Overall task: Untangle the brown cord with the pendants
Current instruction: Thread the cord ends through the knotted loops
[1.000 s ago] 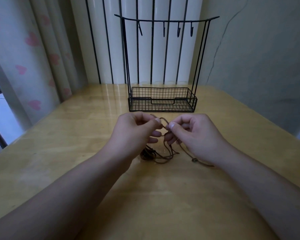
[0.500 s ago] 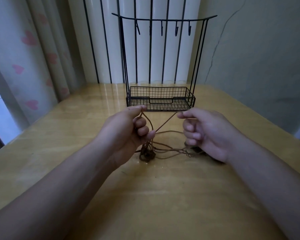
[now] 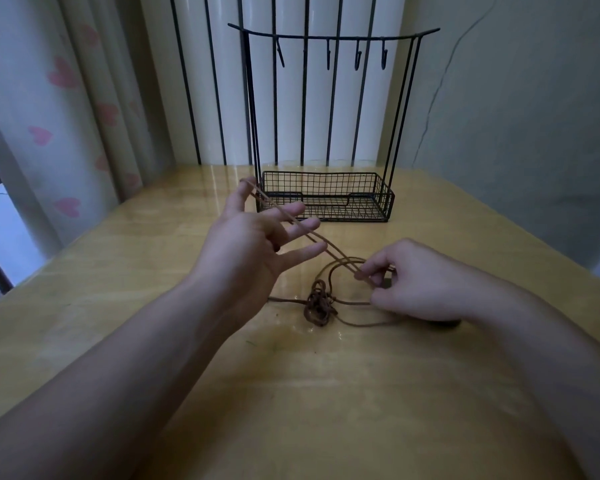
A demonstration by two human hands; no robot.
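- Two hands are working on one brown cord (image 3: 340, 261) above the yellow wooden surface (image 3: 153, 258).
- The left hand (image 3: 253, 247) is spread wide with straight fingers. A loop of cord goes round its thumb and runs across its fingers, so the loop is pulled long and tight. I think this keeps the strands apart so they are easy to follow.
- The right hand (image 3: 413, 282) pinches the other end of that loop between thumb and finger, low and near the surface.
- The knot (image 3: 317, 304) is a dark messy lump lying on the surface between the two arms. It is not undone yet.
- I cannot see the pendants clearly. Something dark peeks out under the right hand.
- A black wire rack (image 3: 326, 199) with hooks stands behind, well apart from the cord.
- There are no words or labels to read anywhere.
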